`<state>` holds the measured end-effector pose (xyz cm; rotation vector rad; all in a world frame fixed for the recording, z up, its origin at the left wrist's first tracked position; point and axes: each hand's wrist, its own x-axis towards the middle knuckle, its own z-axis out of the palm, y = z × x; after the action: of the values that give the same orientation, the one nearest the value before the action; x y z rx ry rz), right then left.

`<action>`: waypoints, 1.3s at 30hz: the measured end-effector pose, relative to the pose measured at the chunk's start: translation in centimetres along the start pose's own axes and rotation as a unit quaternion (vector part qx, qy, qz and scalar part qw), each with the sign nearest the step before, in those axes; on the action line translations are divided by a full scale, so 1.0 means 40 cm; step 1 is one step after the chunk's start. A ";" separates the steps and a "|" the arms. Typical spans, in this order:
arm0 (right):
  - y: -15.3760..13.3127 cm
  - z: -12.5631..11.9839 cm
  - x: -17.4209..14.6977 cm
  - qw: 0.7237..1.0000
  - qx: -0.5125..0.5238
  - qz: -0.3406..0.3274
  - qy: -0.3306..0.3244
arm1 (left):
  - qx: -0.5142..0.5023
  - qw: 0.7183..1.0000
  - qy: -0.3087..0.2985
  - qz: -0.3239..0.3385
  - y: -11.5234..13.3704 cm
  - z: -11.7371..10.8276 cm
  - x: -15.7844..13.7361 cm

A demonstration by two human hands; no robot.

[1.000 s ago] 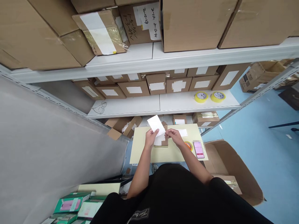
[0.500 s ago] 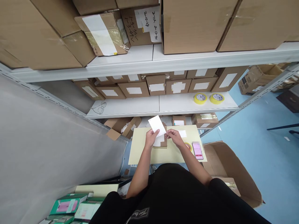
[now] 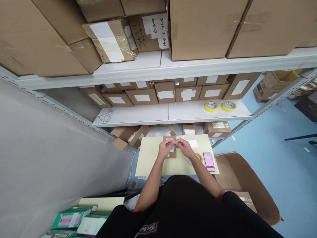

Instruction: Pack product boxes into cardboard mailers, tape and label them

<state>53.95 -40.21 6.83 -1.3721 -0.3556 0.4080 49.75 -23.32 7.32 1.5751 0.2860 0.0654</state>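
My left hand [image 3: 165, 148] and my right hand [image 3: 183, 146] meet fingertip to fingertip above a small cardboard box [image 3: 171, 156]. The fingers of each are pinched together, and what they hold is too small or hidden to make out. White paper [image 3: 171, 149] shows on the box, partly covered by my left hand. To the right of my right hand a white label sheet [image 3: 192, 143] lies on the pale yellow table [image 3: 148, 158]. A tape roll [image 3: 199, 158] sits partly behind my right forearm, beside a phone [image 3: 209, 162] with a pink screen.
Shelving [image 3: 138, 114] with labelled cardboard boxes [image 3: 142, 96] rises behind the table. Two yellow tape rolls [image 3: 211, 106] and a pair of glasses [image 3: 107, 115] rest on its middle shelf. A large open carton [image 3: 252, 185] stands at right, green boxes [image 3: 68, 219] at lower left.
The tilted white paper that my left hand held up is no longer seen raised. My left hand has moved right and turned inward, so its fingertips now meet those of my right hand.
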 end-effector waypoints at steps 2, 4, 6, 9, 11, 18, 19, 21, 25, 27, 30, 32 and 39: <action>-0.004 -0.004 -0.007 1.000 -0.002 0.000 -0.005 | -0.031 0.998 0.049 -0.020 -0.005 0.007 -0.001; -0.007 -0.009 -0.014 1.000 0.007 0.006 -0.002 | -0.051 0.996 0.068 -0.030 -0.010 0.016 -0.005; -0.006 -0.016 -0.021 1.000 0.024 0.014 0.004 | -0.050 0.997 0.055 -0.021 -0.013 0.031 -0.014; 0.000 -0.027 -0.029 0.999 0.038 0.020 0.006 | -0.010 0.999 0.043 0.022 -0.012 0.060 -0.031; 0.005 -0.038 -0.033 0.999 0.040 0.023 0.009 | 0.027 0.997 0.049 0.053 -0.010 0.079 -0.039; 0.012 -0.083 -0.027 0.998 0.055 0.017 0.027 | 0.009 0.997 0.050 0.055 -0.040 0.146 -0.037; 0.011 -0.090 -0.027 0.998 0.060 0.017 0.027 | -0.021 0.998 0.050 0.039 -0.048 0.155 -0.032; 0.007 -0.108 -0.028 0.996 0.078 0.022 0.030 | -0.099 0.993 0.062 -0.006 -0.059 0.162 -0.017; -0.004 -0.158 -0.035 0.984 0.154 0.038 0.077 | -0.235 0.951 0.187 -0.076 -0.064 0.092 0.032; -0.005 -0.178 -0.037 0.973 0.192 0.031 0.126 | -0.245 0.918 0.302 -0.081 -0.061 0.022 0.056; 0.005 -0.169 -0.033 0.958 0.210 0.018 0.194 | -0.183 0.886 0.424 -0.035 -0.060 -0.073 0.070; 0.019 -0.130 -0.018 0.952 0.205 0.023 0.224 | -0.142 0.915 0.378 0.003 -0.063 -0.109 0.063; 0.108 0.119 0.108 0.949 0.203 0.098 0.221 | -0.118 0.954 0.274 0.030 -0.070 -0.197 0.024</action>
<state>55.18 -33.41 3.39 -1.0551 0.2292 0.3032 48.53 -15.43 4.64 1.3030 0.6398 0.5699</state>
